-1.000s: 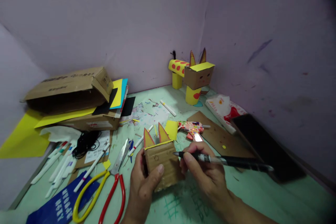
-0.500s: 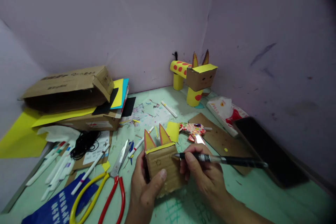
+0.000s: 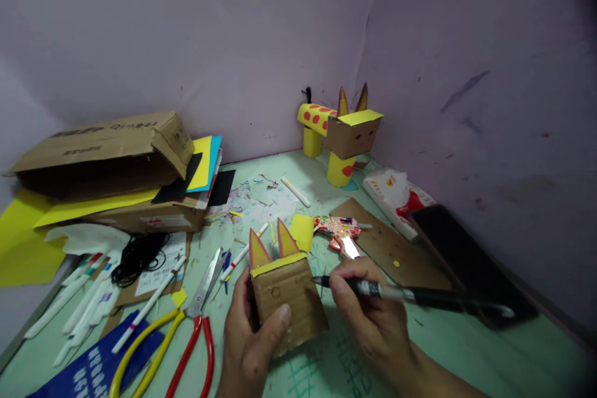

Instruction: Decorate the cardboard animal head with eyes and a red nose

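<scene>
On the tabletop [image 3: 466, 348], your left hand's [image 3: 252, 351] fingers clasp the box [image 3: 289, 295], right hand's [image 3: 373, 320] pinch the pen [image 3: 420, 296]: brace both, draw lightly.

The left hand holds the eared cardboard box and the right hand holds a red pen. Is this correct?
Only the colour is wrong: in the head view the pen is black. The left hand holds the eared cardboard box and the right hand holds the pen.

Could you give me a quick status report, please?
Left hand grips eared cardboard box. Right hand holds black pen, tip at its edge. Scissors alongside, nothing blocking.
</scene>
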Demonstrator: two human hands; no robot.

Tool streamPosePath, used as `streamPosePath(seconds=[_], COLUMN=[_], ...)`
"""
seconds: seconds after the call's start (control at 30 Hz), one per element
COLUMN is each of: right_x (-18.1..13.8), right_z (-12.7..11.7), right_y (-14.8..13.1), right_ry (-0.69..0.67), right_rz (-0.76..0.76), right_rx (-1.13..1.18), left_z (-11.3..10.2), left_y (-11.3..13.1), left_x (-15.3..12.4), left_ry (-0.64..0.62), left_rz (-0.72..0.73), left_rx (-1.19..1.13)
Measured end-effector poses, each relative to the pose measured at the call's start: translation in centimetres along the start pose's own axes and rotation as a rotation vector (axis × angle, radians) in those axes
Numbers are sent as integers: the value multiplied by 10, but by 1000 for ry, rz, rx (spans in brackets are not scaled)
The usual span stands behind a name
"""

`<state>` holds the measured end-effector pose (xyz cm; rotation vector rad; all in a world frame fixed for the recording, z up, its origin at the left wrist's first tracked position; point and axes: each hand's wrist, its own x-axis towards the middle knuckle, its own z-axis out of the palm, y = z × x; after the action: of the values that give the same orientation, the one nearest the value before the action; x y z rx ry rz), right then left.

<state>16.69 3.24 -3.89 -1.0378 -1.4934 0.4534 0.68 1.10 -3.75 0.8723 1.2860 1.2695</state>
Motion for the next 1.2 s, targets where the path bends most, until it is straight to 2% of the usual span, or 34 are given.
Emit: streamPosePath(seconds=[0.27,0.7,0.87,1.2], right_x=[-10,-8,-10,-8], right_z=[11,15,14,16], right_y=[5,4,5,3], right_ry=[-40,-48,-92,-68], right_rz=[34,72,108,65], right_rx=[26,1,15,12], left_z=[-2,-1,1,0], left_y=[-1,-4,-1,1], left_x=[0,1,1,0], left_ry=[-19,21,17,-3], left_rz=[6,51,48,49], left_rx=[28,27,36,33])
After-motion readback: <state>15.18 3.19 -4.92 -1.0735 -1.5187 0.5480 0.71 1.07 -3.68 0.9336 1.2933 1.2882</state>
